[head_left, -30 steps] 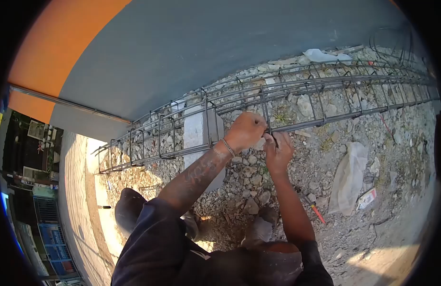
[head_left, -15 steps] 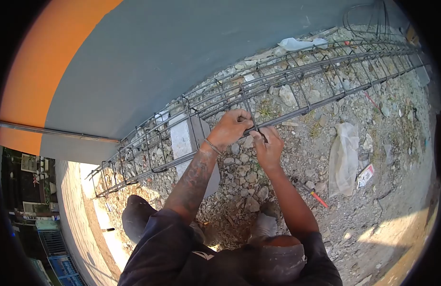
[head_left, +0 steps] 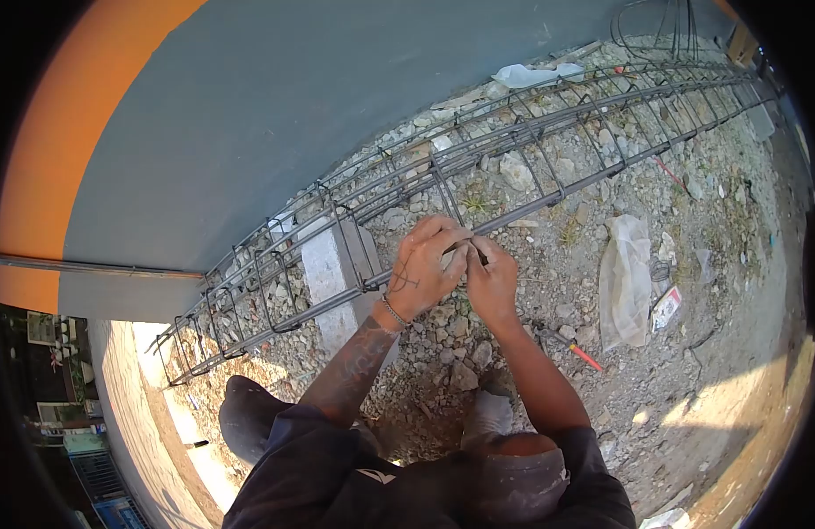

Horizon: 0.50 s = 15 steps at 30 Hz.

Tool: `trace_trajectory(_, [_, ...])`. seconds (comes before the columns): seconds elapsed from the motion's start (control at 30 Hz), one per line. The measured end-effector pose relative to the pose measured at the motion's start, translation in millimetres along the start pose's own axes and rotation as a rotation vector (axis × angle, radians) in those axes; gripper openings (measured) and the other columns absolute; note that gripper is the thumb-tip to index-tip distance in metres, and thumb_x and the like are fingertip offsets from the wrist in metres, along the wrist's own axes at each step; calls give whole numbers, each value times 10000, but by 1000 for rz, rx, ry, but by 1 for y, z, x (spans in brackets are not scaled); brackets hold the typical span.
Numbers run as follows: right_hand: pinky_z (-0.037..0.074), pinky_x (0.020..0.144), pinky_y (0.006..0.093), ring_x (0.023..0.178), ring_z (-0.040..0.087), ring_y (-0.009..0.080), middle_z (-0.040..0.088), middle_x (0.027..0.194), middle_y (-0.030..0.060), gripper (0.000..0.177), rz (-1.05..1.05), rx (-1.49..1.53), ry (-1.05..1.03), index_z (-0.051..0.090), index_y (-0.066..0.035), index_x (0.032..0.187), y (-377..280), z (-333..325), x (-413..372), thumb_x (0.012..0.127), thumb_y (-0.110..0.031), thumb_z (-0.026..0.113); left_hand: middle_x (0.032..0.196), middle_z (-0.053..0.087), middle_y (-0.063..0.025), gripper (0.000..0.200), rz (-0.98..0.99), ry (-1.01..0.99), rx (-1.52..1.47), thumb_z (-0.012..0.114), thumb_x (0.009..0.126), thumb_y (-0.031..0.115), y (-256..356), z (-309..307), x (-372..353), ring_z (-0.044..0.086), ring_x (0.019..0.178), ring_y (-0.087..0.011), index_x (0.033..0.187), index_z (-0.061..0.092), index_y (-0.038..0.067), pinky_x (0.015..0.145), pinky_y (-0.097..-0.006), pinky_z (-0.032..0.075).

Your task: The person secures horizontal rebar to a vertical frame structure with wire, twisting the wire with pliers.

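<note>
A long cage of dark steel bars and stirrups runs diagonally over the rubble. My left hand is at its near bar, with thumb and fingers pinched together. Close beside it, fingertips nearly touching, my right hand is closed too. A small dark piece shows between the fingertips, too small to make out clearly. Under the cage, left of my hands, lies a pale concrete block.
The grey wall rises behind the cage. On the right lie a translucent plastic sheet, a small white and red packet and a red-handled tool. Stones cover the ground around my feet.
My left hand has turned over, its back now showing, and sits slightly lower and closer to my right hand. The whole view has shifted a little.
</note>
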State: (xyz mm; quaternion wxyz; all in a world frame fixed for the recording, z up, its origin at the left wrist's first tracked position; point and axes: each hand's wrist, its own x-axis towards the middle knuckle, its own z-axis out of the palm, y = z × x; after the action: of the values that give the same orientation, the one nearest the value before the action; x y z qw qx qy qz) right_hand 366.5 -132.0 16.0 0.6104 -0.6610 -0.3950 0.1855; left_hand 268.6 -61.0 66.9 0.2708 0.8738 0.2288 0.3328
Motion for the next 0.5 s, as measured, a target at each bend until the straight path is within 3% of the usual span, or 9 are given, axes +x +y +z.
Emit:
trace_trajectory(0.1, [451, 626, 366, 698, 605, 322, 612, 783, 202, 177, 137, -147, -180, 611, 27, 865, -22, -20, 6, 817, -133, 554, 886, 581, -120, 281, -42, -11, -30, 623, 701, 58, 6, -3, -1, 584, 814, -286, 980, 618, 29, 735, -349, 474])
trace_trajectory(0.23, [451, 623, 373, 701, 608, 335, 609, 781, 211, 169, 173, -217, -325, 607, 27, 852, -41, -67, 11, 803, -127, 555, 868, 576, -122, 294, -93, -72, -112, 632, 686, 86, 9, -12, 6, 575, 818, -294, 974, 608, 36, 754, -369, 466])
trace_trajectory(0.3, [462, 616, 379, 672, 602, 343, 604, 732, 197, 137, 34, -533, -543, 596, 15, 820, -57, -88, 23, 790, -111, 551, 856, 574, -124, 287, -27, -52, -93, 635, 682, 95, 3, -7, 6, 571, 810, -292, 963, 606, 40, 744, -374, 463])
trace_trajectory(0.33, [462, 723, 382, 728, 612, 299, 617, 687, 144, 94, -74, -678, -517, 597, -17, 753, -62, -88, 26, 780, -97, 555, 843, 572, -127, 281, 37, -40, -57, 638, 679, 104, 1, -5, 6, 567, 803, -291, 952, 605, 43, 734, -379, 460])
trace_trajectory(0.37, [462, 723, 382, 728, 612, 299, 617, 687, 144, 94, -75, -690, -512, 597, -17, 753, -71, -86, 33, 780, -97, 555, 843, 572, -127, 281, 44, -35, -66, 638, 679, 104, 0, -3, 6, 567, 803, -291, 952, 605, 43, 734, -379, 460])
trace_trajectory(0.43, [401, 882, 394, 841, 606, 240, 631, 661, 76, 60, -566, -1255, -590, 616, -69, 744, -97, -74, 53, 764, -103, 571, 833, 568, -136, 294, 31, -86, 34, 669, 665, 132, 2, 0, 10, 560, 799, -289, 932, 596, 36, 722, -382, 456])
trace_trajectory(0.5, [345, 956, 417, 884, 581, 198, 634, 695, 50, 93, -791, -1446, -727, 639, -80, 804, -128, -57, 67, 734, -92, 578, 802, 577, -119, 248, -16, -90, 90, 667, 680, 167, 7, 0, 17, 565, 772, -292, 886, 600, 46, 697, -388, 456])
